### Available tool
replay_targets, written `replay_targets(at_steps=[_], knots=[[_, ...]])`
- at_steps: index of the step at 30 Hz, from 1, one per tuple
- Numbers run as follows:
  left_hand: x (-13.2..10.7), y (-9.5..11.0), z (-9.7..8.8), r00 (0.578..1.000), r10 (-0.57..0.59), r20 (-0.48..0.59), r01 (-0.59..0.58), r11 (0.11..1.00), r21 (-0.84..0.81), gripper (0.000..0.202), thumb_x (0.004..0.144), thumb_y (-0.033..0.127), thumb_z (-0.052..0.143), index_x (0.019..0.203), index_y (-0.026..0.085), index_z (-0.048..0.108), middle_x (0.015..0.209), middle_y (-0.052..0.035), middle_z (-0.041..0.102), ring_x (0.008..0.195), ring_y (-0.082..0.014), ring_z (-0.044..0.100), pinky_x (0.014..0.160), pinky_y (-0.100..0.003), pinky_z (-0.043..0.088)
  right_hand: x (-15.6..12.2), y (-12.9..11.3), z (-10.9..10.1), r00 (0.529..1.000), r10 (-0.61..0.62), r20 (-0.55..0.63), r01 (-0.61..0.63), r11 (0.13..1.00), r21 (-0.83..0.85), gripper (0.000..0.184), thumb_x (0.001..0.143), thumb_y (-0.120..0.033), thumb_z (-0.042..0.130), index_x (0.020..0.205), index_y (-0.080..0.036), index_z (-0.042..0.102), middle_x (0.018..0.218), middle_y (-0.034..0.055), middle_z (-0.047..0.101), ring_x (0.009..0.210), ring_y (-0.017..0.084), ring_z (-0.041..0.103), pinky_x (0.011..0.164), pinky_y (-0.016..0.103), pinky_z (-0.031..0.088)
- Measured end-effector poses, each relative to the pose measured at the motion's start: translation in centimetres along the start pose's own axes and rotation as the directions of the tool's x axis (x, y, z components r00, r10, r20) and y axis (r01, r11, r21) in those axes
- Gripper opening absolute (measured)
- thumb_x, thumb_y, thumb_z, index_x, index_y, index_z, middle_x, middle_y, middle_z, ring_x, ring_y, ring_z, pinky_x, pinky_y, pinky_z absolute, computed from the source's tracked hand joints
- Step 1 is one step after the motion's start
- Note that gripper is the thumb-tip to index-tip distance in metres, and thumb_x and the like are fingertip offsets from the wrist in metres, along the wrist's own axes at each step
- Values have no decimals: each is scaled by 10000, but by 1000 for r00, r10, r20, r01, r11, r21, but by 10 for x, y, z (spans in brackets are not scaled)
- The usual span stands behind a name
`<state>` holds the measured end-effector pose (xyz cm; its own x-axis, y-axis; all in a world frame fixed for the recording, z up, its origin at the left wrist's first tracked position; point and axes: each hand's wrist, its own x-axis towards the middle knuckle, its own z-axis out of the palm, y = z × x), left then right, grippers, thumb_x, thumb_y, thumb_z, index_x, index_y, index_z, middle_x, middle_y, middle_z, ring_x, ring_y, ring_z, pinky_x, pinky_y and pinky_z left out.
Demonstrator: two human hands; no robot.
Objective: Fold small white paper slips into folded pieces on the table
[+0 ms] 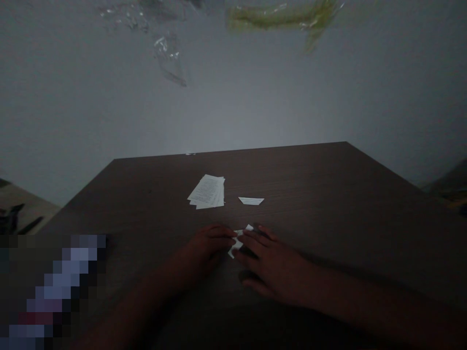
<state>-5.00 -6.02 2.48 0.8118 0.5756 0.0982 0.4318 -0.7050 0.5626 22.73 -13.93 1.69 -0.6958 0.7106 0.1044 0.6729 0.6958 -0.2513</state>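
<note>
A small piece of folded white paper (pixel 237 240) lies on the dark brown table (pixel 310 180) between my two hands. My left hand (pixel 210 246) has its fingers pressed together, their tips on the paper's left side; its thumb is mostly hidden. From the other side my right hand (pixel 268 262) reaches over the paper with fingers stretched out and apart, covering part of it. Just beyond my fingers is a flat, folded strip of paper (pixel 251 201) with slanted ends and lines across it.
Farther left sits a fanned stack of printed sheets (pixel 207 192). A tiny white scrap (pixel 190 154) lies at the table's back edge. Behind rises a pale wall (pixel 233 102) with clear and yellow tape (pixel 280 18) high up. The lower left is pixelated; the light is dim.
</note>
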Motion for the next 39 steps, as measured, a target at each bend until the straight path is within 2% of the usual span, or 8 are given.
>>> replay_targets(at_steps=[7,14,18,22,25,32,35,39], knots=[[0,4,-3,999,-46,-7,46,998,-35,576,984,-41,631,1358,328,866,1538,-47,846,1456,-270,768,1311,-471,598,-1,0,-2,999,10,36,-13,998,63,595,1180,-485,769,1695,-194,707,1805,267,604,1717,490,541,1404,804,420],[-3,1,1,1000,-16,-15,16,1000,-26,473,1044,42,667,1396,298,852,1555,-85,836,1445,-297,776,1311,-529,611,0,1,1,1000,3,18,-3,1000,14,564,1159,-473,810,1665,-232,747,1797,255,616,1690,506,575,1372,791,475],[-1,6,6,999,-32,-33,32,999,5,360,1057,86,711,1314,288,861,1514,-85,848,1430,-304,776,1288,-530,619,-1,1,0,1000,-8,0,8,1000,29,584,1149,-472,824,1670,-222,742,1816,263,594,1690,519,573,1361,820,471],[4,13,12,995,-90,-49,92,995,41,299,1080,118,724,1304,268,853,1452,-96,861,1389,-320,785,1241,-534,634,-3,4,0,999,24,-34,-21,994,106,569,1177,-388,749,1708,-191,691,1780,241,645,1682,448,601,1405,787,431],[6,16,16,985,-168,-49,171,982,83,322,1027,105,786,1311,244,846,1440,-112,858,1390,-365,774,1226,-590,625,-3,8,1,998,43,-43,-37,991,131,496,1207,-271,644,1692,-183,692,1733,216,699,1637,388,656,1428,751,417],[10,11,19,977,-194,-84,196,981,15,312,974,91,855,1254,229,847,1373,-98,862,1321,-350,792,1189,-532,633,0,12,3,1000,6,-20,-5,1000,16,449,1203,-235,649,1638,-268,753,1765,166,680,1688,397,599,1423,752,418],[10,10,19,971,-224,-82,225,974,2,307,963,88,862,1236,227,844,1380,-111,860,1344,-353,778,1200,-553,621,0,16,-2,998,55,13,-55,998,-43,431,1201,-265,682,1618,-310,780,1801,134,651,1744,422,519,1416,750,429],[10,9,19,970,-234,-65,233,972,-12,286,952,120,871,1206,250,840,1405,-101,861,1355,-362,773,1199,-569,622,-2,28,-10,981,186,-49,-190,977,-95,378,1194,-313,711,1548,-312,844,1825,139,624,1746,474,492,1387,786,446]])
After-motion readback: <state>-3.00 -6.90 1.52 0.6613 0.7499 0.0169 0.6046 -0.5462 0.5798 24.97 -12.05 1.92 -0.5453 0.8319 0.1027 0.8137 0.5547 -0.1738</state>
